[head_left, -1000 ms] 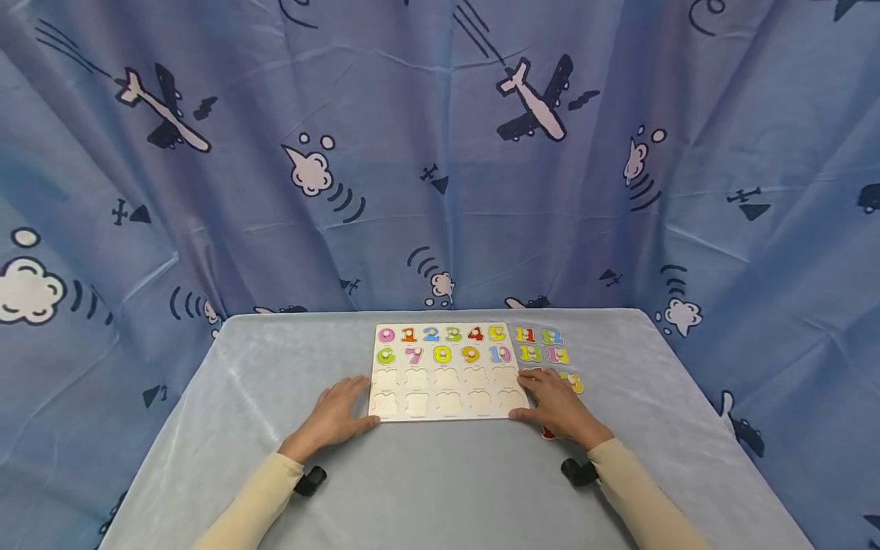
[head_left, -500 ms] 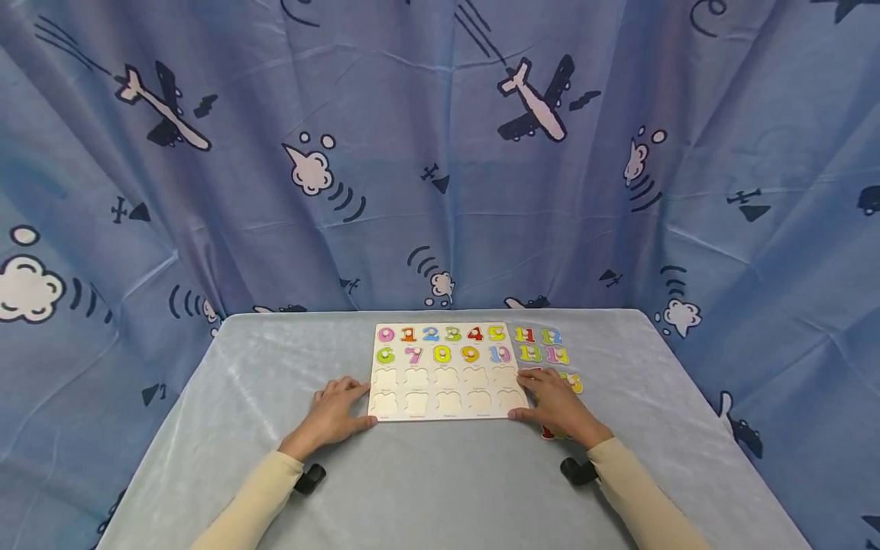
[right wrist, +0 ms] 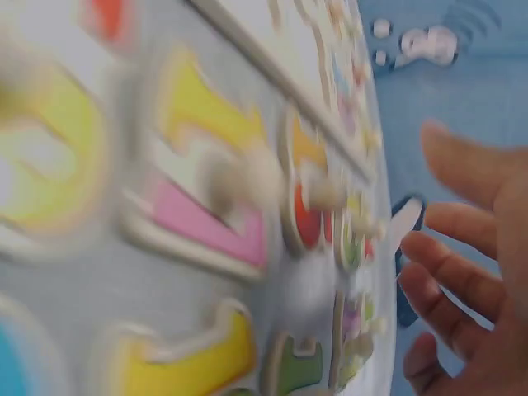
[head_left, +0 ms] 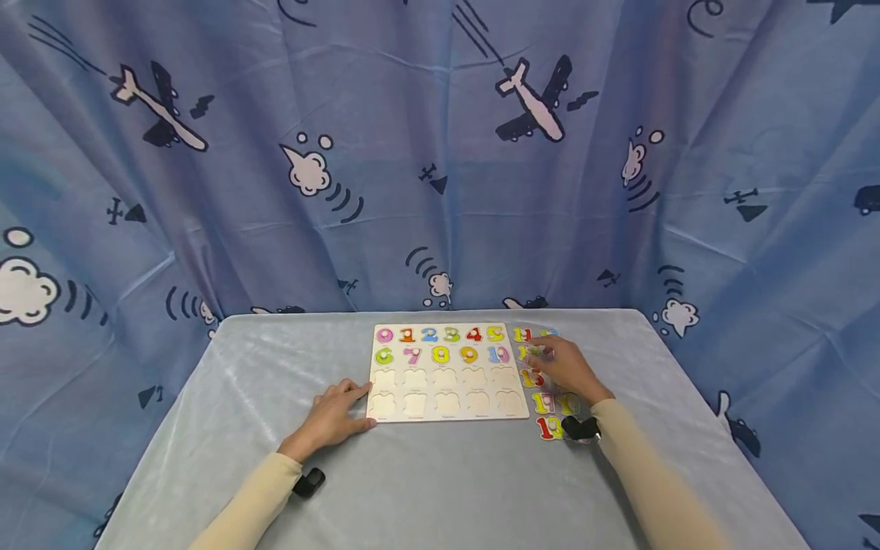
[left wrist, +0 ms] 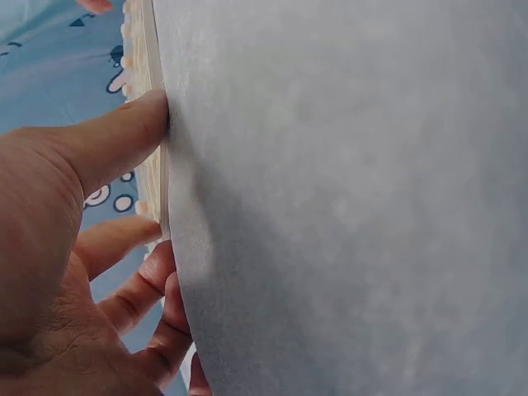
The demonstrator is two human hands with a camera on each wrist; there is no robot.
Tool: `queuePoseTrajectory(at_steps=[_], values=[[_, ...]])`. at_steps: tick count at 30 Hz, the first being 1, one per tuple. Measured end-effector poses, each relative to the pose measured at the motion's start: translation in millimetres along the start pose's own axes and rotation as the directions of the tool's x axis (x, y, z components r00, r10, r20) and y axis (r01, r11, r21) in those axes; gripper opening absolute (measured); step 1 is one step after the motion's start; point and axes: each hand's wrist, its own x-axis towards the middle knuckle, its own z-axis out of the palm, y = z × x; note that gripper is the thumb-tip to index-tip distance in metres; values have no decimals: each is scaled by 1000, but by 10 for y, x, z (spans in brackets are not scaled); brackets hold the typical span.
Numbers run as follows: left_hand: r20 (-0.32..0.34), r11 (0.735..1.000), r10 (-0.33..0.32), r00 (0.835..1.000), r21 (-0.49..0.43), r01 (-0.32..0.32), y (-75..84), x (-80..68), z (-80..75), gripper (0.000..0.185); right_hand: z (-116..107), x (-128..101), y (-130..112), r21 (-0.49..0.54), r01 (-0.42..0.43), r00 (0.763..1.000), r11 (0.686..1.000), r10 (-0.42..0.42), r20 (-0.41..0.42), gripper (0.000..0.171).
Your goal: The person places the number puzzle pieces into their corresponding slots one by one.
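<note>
Head view: wooden number puzzle board (head_left: 445, 372) lying flat on the grey-covered desk (head_left: 447, 489), upper two rows filled with coloured digits, lower two rows showing bare recesses. Left hand (head_left: 334, 416) resting on the desk at the board's near left corner, fingers (head_left: 357, 391) relaxed and spread, tips touching the board edge, holding nothing. Right hand (head_left: 565, 367) blurred, hovering over the loose number pieces (head_left: 546, 403) laid out on the desk just beside the board's right edge; fingers loosely extended, nothing visibly gripped. Blue curtain (head_left: 440, 153) with aeroplane print hanging behind the desk. Left wrist view: left hand (left wrist: 74, 256) seen from close by, thumb (left wrist: 124, 136) pressed straight against the pale side edge of the board (left wrist: 153, 124), remaining fingers loosely bent beside it, none closed round anything; grey desk cover (left wrist: 346, 206) filling most of the frame. Right wrist view: heavily blurred; right hand (right wrist: 474, 280) with fingers (right wrist: 450, 223) relaxed and apart, held clear above the loose number pieces (right wrist: 247, 214), pink, yellow, red and green shapes with small pegs; edge of the board (right wrist: 280, 74) running along the top; contact with any piece not discernible.
</note>
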Motion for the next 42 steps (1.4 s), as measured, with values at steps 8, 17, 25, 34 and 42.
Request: queuePoseTrajectory(at_steps=[8, 17, 25, 34, 42], values=[[3, 1000, -1, 1000, 8, 1, 15, 18, 21, 71, 12, 425, 184, -3, -108, 993, 994, 107, -53, 43], [2, 1000, 5, 1000, 3, -5, 25, 25, 23, 71, 52, 650, 183, 37, -295, 955, 955, 296, -7, 34], [-1, 1000, 0, 1000, -7, 0, 22, 16, 20, 71, 57, 634, 164, 62, -259, 966, 964, 260, -8, 33], [5, 1000, -6, 1000, -17, 6, 32, 32, 13, 71, 37, 605, 54, 6, -74, 991, 997, 74, -114, 28], [-9, 1000, -10, 1000, -17, 9, 11, 18, 4, 71, 175, 533, -468, 32, 82, 984, 996, -75, -161, 20]])
